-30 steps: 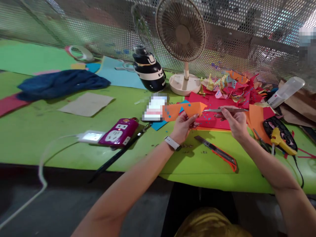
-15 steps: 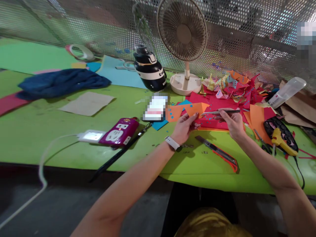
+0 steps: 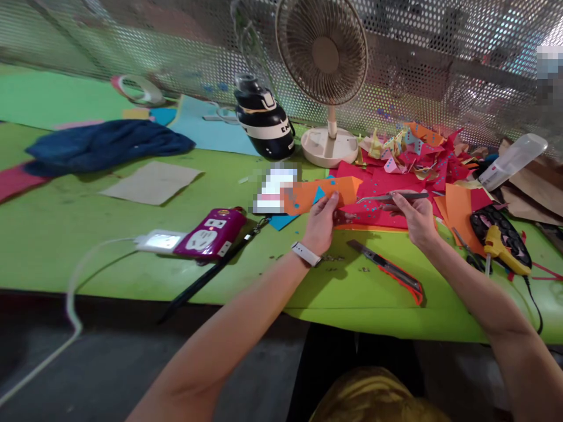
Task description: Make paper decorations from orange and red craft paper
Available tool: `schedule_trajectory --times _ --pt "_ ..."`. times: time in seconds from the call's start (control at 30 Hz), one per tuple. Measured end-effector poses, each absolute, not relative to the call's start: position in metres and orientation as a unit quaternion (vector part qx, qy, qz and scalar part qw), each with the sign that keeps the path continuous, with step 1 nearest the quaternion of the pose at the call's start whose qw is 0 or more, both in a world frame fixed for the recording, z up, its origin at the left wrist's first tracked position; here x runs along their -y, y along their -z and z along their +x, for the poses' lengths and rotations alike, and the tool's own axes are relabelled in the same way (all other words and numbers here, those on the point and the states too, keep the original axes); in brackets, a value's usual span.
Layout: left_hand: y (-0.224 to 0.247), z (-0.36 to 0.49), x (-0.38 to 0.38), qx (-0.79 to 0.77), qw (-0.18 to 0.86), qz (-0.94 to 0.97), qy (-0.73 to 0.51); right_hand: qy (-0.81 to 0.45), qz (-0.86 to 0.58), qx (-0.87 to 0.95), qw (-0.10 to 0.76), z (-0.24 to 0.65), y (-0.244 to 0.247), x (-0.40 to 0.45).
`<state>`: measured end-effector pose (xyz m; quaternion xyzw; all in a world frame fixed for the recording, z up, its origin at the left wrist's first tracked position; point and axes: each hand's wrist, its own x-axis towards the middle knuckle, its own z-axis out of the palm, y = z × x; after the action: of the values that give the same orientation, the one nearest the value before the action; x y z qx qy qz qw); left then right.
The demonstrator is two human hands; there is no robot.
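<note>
My left hand [image 3: 322, 221] pinches a folded orange paper strip [image 3: 342, 186] with blue dots and a blue triangle on it. The strip's left end overlaps the blurred phone [image 3: 269, 196] in view. In my right hand [image 3: 417, 218] is a pair of grey metal tweezers [image 3: 379, 198], its tip pointing left, a little apart from the strip. Beneath both hands lies red paper [image 3: 387, 220] sprinkled with small blue dots. An orange-edged utility knife [image 3: 389, 271] rests on the green table just in front.
Behind the red paper sits a heap of coloured scraps [image 3: 424, 152], beside a fan [image 3: 328, 146] and a black bottle [image 3: 268, 135]. At right are a yellow glue gun [image 3: 501, 251], scissors [image 3: 472, 255] and a plastic bottle [image 3: 512, 161]. A purple power strip [image 3: 213, 234] lies left.
My left hand has shifted slightly left with the orange strip, which has turned so its blue triangle shows. The gap between strip and tweezers has widened. My right hand has hardly moved.
</note>
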<state>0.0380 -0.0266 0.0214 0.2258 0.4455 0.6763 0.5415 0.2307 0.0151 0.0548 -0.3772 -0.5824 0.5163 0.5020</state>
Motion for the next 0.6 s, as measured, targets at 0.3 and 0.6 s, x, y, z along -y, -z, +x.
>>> schedule_trajectory --times 0.3,0.6 --pt "-0.0208 0.0319 0.0233 -0.440 0.535 0.192 -0.695 -0.505 -0.384 0.608 0.478 0.2344 -0.0517 -0.0200" --pt "-0.0186 0.0312 0.0214 -0.413 0.641 0.198 -0.616 -0.542 -0.394 0.547 0.502 0.2315 -0.0519 -0.0202"
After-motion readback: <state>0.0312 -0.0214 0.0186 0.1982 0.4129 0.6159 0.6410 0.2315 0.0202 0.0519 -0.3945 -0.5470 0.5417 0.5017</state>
